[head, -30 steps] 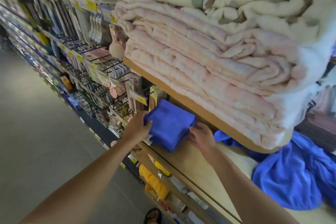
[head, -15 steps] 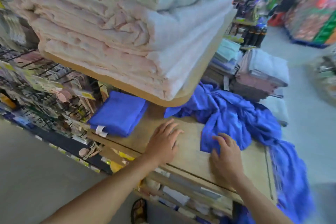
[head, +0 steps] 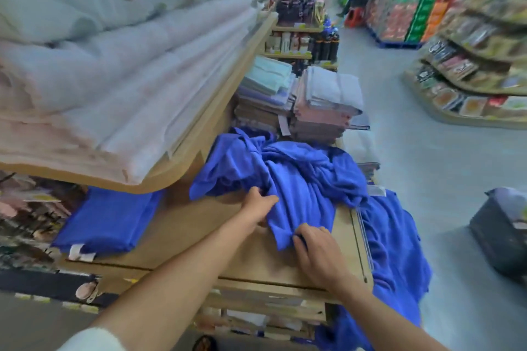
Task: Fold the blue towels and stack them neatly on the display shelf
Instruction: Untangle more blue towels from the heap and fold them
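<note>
A folded blue towel (head: 109, 219) lies at the left of the wooden display shelf (head: 199, 231), tucked under the upper board. A heap of unfolded blue towels (head: 302, 179) is spread over the shelf's right part and hangs over its right edge. My left hand (head: 258, 206) grips the cloth at the heap's left side. My right hand (head: 316, 253) pinches the near corner of the same blue towel against the shelf.
An upper shelf board (head: 199, 134) loaded with pale folded blankets (head: 119, 88) overhangs the left. Stacks of folded pastel towels (head: 322, 105) stand behind the blue heap. An aisle floor (head: 422, 168), product racks (head: 479, 60) and a dark bin (head: 502, 225) lie to the right.
The view has swung right from the folded towel to the loose heap. Both hands left the folded towel, crossed the bare shelf and now hold the unfolded blue cloth.
</note>
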A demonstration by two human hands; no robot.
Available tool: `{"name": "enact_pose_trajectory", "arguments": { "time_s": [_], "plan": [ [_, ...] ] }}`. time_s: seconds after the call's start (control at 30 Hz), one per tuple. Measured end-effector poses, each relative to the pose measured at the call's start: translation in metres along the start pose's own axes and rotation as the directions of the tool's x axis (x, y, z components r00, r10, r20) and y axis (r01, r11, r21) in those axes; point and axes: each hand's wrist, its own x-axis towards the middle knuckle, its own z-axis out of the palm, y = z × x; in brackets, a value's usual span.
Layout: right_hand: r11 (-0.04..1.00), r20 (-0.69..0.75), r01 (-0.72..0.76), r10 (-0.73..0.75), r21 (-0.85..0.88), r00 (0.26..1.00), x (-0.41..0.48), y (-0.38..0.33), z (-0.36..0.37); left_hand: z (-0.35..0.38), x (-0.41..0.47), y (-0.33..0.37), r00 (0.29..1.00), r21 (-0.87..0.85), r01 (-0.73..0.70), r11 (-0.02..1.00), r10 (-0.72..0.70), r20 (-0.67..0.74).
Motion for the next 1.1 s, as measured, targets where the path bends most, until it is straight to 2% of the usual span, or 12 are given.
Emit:
{"name": "enact_pose_trajectory", "arguments": {
  "time_s": [0.1, 0.2, 0.3, 0.33, 0.4, 0.5, 0.67, 0.83, 0.9, 0.97, 1.03, 1.1],
  "plan": [
    [0.997, 0.061, -0.041, 0.036, 0.070, 0.997, 0.006, -0.003, -0.009, -0.003, -0.011, -0.005, 0.987, 0.010, -0.111, 0.994, 0.111, -0.115],
    [0.975, -0.093, -0.189, 0.200, 0.114, 0.975, 0.057, 0.002, -0.022, -0.010, -0.030, -0.021, 0.885, 0.380, -0.338, 0.861, 0.428, -0.182],
    [0.961, -0.094, -0.272, 0.267, -0.044, 0.959, 0.125, 0.015, -0.038, -0.007, -0.045, -0.033, 0.741, 0.750, -0.506, 0.426, 0.659, 0.125],
    [0.949, -0.041, -0.291, 0.288, -0.122, 0.957, 0.144, 0.024, -0.041, -0.004, -0.049, -0.034, 0.722, 0.778, -0.543, 0.317, 0.648, 0.241],
    [0.908, 0.046, -0.320, 0.345, -0.270, 0.938, 0.171, 0.041, -0.045, 0.003, -0.052, -0.040, 0.746, 0.771, -0.591, 0.238, 0.525, 0.410],
    [0.905, 0.031, -0.290, 0.314, -0.311, 0.949, 0.203, 0.055, -0.061, 0.009, -0.047, -0.045, 0.819, 0.793, -0.554, 0.255, 0.335, 0.465],
    [0.948, -0.166, -0.291, 0.268, -0.131, 0.949, 0.269, 0.035, -0.142, 0.008, -0.023, -0.037, 0.856, 0.833, -0.492, 0.252, 0.314, 0.411],
    [0.993, -0.337, -0.094, 0.066, -0.070, 0.939, 0.312, -0.021, -0.257, 0.018, 0.019, 0.001, 0.901, 0.854, -0.434, 0.287, 0.169, 0.400],
    [0.996, -0.406, -0.007, -0.029, -0.085, 0.913, 0.316, -0.049, -0.299, 0.015, 0.031, 0.021, 0.890, 0.813, -0.447, 0.372, 0.097, 0.445],
    [0.992, -0.463, 0.086, -0.121, -0.096, 0.878, 0.311, -0.078, -0.334, 0.009, 0.032, 0.036, 0.873, 0.687, -0.468, 0.555, 0.169, 0.458],
    [0.976, -0.490, 0.199, -0.216, -0.088, 0.844, 0.294, -0.104, -0.359, 0.003, 0.021, 0.038, 0.907, 0.467, -0.404, 0.787, 0.278, 0.315],
    [0.957, -0.449, 0.283, -0.278, -0.058, 0.849, 0.265, -0.123, -0.366, -0.008, 0.005, 0.033, 0.959, 0.146, -0.270, 0.952, 0.251, 0.132]
  ]
}}
